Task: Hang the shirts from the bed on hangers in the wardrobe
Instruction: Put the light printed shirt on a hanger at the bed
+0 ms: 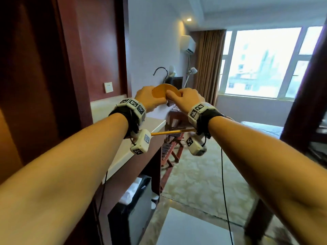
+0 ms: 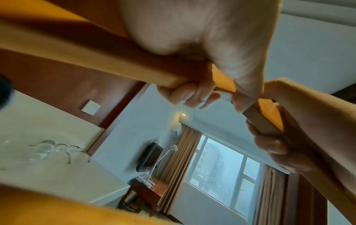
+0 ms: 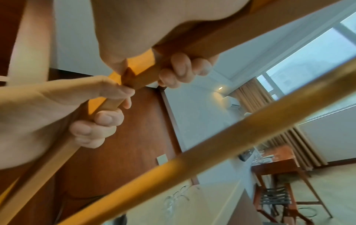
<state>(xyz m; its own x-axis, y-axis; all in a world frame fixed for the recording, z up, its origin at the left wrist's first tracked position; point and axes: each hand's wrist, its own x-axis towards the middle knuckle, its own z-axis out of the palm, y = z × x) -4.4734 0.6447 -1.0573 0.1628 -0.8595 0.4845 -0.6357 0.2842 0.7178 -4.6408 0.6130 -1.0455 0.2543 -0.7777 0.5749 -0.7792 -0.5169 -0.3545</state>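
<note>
Daylight from window [image 1: 265, 62] blown out to glare, ceiling spotlight [image 1: 189, 19] left of window glowing warm, dark wood far left of window dim, wide-angle bending at edges, my forearms soft, both wrist views smeared close up

Your left hand [image 1: 146, 98] and right hand [image 1: 188, 99] grip a wooden hanger [image 1: 163, 92] between them, its metal hook [image 1: 160, 71] above your left hand, crossbar [image 1: 172, 132] below your wrists.

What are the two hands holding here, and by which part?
A wooden hanger, bare of any shirt. Left hand and right hand each grip a shoulder arm beside the centre, below the metal hook.
</note>
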